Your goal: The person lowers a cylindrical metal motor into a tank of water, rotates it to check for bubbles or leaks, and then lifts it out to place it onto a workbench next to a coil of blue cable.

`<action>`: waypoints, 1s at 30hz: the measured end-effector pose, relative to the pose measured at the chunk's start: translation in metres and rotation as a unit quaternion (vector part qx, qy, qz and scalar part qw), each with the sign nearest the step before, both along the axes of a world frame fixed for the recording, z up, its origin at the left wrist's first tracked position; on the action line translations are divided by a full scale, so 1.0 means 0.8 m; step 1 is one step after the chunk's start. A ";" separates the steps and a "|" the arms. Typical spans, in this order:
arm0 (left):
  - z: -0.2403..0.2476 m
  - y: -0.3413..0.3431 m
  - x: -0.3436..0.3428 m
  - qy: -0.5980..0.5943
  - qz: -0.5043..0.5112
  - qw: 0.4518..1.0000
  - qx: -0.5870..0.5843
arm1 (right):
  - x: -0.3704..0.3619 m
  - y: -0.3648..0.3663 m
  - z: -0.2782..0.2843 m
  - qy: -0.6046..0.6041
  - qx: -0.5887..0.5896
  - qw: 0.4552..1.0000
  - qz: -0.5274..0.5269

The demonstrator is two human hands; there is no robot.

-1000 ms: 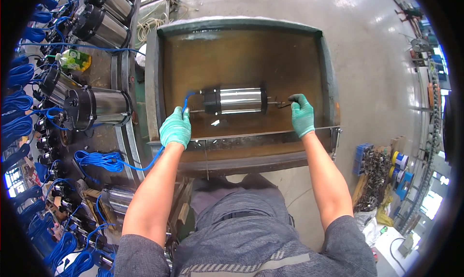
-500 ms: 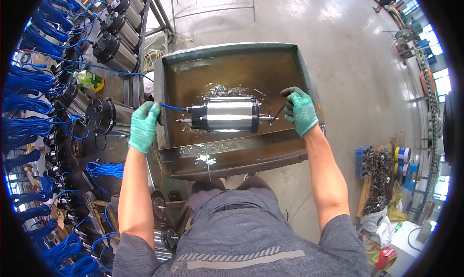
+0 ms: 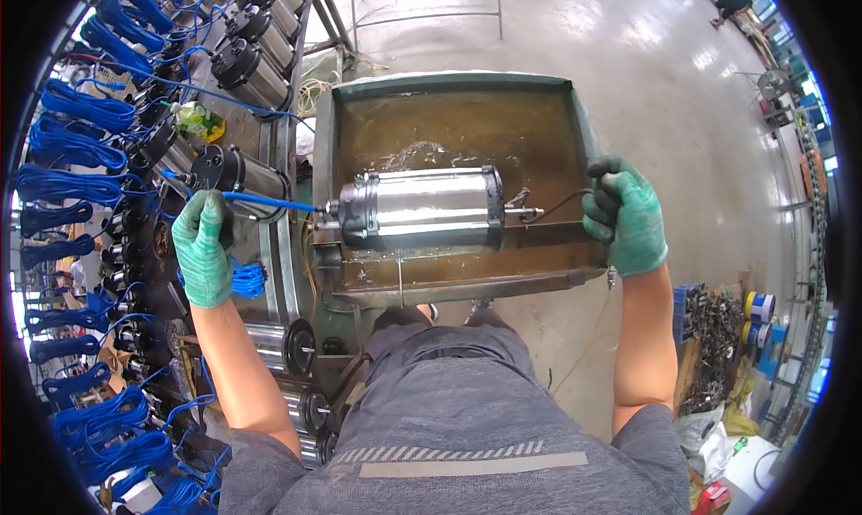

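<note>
Both hands have spread wider since a second ago, and the silver cylinder (image 3: 431,207) between them, which lay lower in the tank (image 3: 453,82) then, now looks larger and nearer to the camera. It lies nearly level from left to right over the near part of the tank, its black end toward the left wall and a thin metal shaft (image 3: 523,213) sticking out on the right. Brown water (image 3: 467,124) lies beneath, with ripples just beyond the cylinder; whether its underside touches the water cannot be told.

Green-gloved, the left hand (image 3: 204,250) is out past the tank's left side, its fingers closed on a blue cable (image 3: 274,202) that runs straight to the black end. The right hand, in a matching glove (image 3: 631,217), is clenched on a dark cord (image 3: 564,199) that leads to the shaft end; it is at the tank's right side.

Beyond the left hand, more cylinders of the same kind (image 3: 256,181) stand in a row beside bundles of blue cable (image 3: 85,102), with a green and yellow bottle (image 3: 199,122) among them. On the right, a blue crate (image 3: 690,308) sits well apart from the tank.
</note>
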State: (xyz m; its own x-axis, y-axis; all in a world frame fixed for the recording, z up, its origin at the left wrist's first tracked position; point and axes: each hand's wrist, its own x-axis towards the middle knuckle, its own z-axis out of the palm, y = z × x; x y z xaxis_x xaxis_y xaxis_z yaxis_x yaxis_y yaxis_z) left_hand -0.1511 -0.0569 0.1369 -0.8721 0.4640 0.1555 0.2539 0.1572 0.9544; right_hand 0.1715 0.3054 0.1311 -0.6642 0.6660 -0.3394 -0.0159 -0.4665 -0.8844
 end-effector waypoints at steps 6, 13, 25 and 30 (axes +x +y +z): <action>-0.015 -0.027 0.043 -0.056 0.038 0.997 0.033 | 0.025 -0.025 -0.012 -0.046 -0.013 0.999 0.014; -0.052 -0.033 0.079 -0.140 0.062 0.988 -0.030 | 0.051 -0.038 -0.064 -0.086 -0.059 0.994 0.037; -0.091 -0.031 0.091 -0.193 0.098 0.976 -0.018 | 0.059 -0.047 -0.106 -0.113 -0.021 0.989 0.093; -0.103 -0.038 0.098 -0.170 0.122 0.978 -0.029 | 0.057 -0.063 -0.108 -0.245 0.169 0.918 0.261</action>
